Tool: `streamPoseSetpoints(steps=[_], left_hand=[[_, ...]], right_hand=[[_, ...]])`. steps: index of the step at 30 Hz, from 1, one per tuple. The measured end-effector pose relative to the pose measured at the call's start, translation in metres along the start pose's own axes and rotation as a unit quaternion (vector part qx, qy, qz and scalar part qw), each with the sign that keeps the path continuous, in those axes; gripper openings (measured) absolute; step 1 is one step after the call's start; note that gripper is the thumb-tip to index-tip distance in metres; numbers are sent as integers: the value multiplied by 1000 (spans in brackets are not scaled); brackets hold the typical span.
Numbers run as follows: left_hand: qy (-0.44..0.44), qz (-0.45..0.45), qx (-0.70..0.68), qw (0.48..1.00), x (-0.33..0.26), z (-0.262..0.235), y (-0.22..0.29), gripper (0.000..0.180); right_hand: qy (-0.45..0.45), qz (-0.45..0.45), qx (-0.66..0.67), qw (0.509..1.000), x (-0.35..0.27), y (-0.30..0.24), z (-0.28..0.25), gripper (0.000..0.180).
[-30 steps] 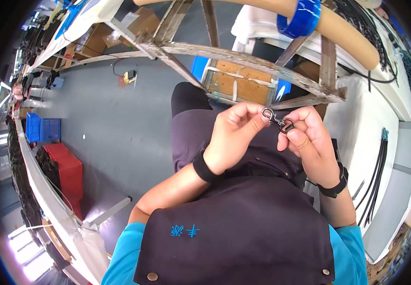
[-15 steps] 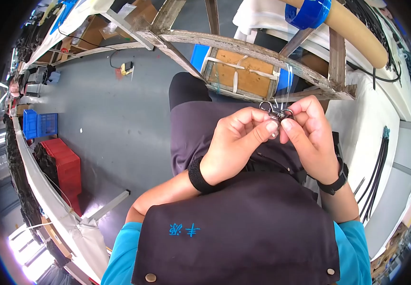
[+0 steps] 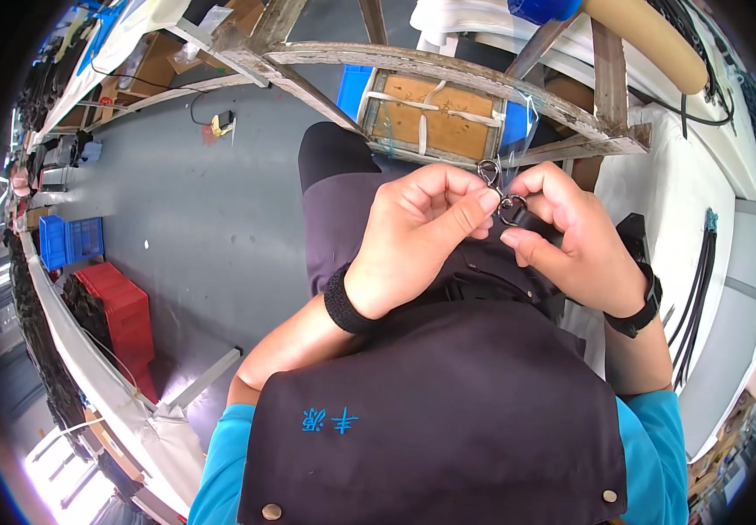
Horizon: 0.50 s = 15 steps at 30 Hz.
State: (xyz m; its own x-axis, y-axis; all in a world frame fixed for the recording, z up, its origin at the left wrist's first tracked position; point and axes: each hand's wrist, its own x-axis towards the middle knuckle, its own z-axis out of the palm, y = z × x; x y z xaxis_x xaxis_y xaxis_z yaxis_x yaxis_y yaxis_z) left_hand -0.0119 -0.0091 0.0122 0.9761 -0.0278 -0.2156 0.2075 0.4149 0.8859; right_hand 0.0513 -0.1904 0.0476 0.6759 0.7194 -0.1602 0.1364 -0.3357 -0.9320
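In front of my lap, my left hand (image 3: 421,232) pinches a silver metal snap hook (image 3: 489,171) between thumb and fingers. The hook's curved end stands up past the fingertips. Linked to it is a metal ring (image 3: 512,210), beside my right fingertips. A short black strap piece (image 3: 525,219) runs from the ring in between the thumb and fingers of my right hand (image 3: 583,245), which is curled around it. The rest of the strap is hidden by the hand. My dark apron (image 3: 430,376) lies below both hands.
A worn metal frame (image 3: 448,66) crosses ahead, with a strapped wooden board (image 3: 430,114) beneath it. A cardboard tube (image 3: 658,39) lies at the upper right. Black straps (image 3: 697,297) hang over the white surface on the right. Red crates (image 3: 120,311) and blue crates (image 3: 72,241) stand left.
My hands have moved slightly apart, and the right thumb has drawn away from the left fingertips. The hook and its ring have turned more upright, and the black strap piece now shows.
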Motion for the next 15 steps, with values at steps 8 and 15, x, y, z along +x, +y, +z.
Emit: streamPoseSetpoints(steps=[8,15], left_hand=[[33,-2,-4,999,1,-2,-6,10],[28,7,16,999,0,3,-5,10]], right_hand=[[34,33,-67,997,-18,12,1,31],[173,-61,67,981,-14,24,23,37]])
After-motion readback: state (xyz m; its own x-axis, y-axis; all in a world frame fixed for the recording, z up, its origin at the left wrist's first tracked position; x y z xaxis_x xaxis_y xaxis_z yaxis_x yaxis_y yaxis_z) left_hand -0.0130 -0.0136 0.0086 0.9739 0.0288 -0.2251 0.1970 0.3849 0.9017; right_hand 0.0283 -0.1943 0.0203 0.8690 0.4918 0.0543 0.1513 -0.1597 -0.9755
